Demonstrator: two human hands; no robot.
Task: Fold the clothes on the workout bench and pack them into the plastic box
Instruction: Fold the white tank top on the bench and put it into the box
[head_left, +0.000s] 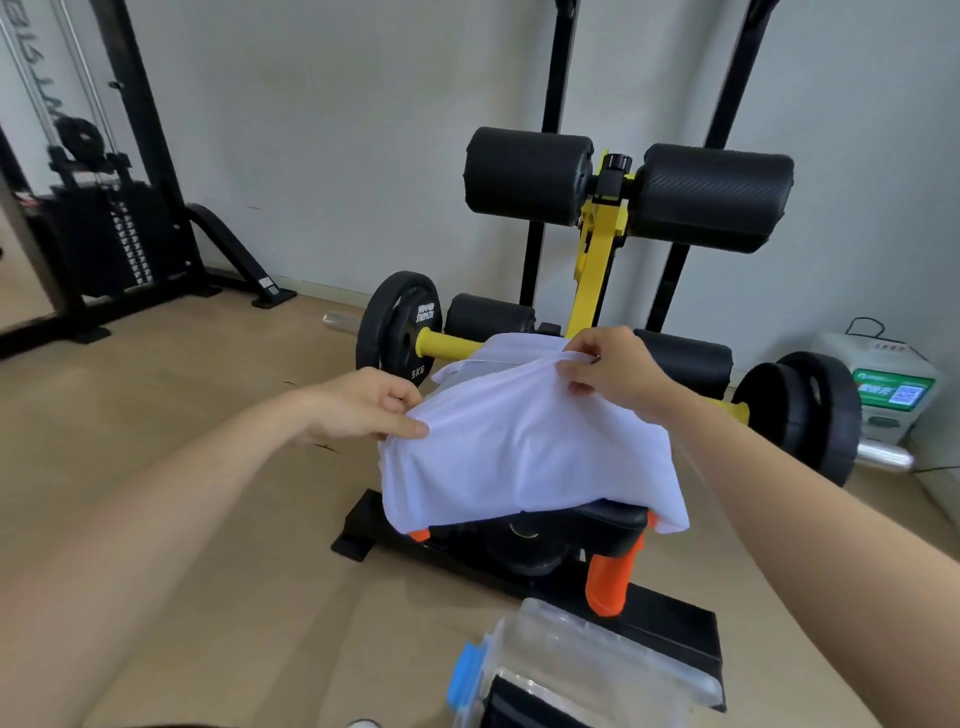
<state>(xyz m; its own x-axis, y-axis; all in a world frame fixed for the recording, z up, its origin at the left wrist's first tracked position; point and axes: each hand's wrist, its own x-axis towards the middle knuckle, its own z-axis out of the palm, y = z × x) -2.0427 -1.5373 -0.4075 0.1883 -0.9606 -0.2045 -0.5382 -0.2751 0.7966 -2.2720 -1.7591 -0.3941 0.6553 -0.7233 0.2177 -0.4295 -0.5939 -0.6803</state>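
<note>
A white garment (524, 452) is draped over the seat of the workout bench (602, 525), hanging down its front and both sides. My left hand (374, 405) pinches the cloth's left edge. My right hand (608, 374) pinches a raised fold at the far right edge. A clear plastic box (597, 670) with a blue latch stands on the floor in front of the bench, with something dark lying inside it.
The bench has yellow frame parts, black roller pads (717, 197), orange handles (610, 582) and weight plates (400, 327) on both sides. A cable weight machine (109, 234) stands at the back left. A white and green device (893, 389) sits by the right wall.
</note>
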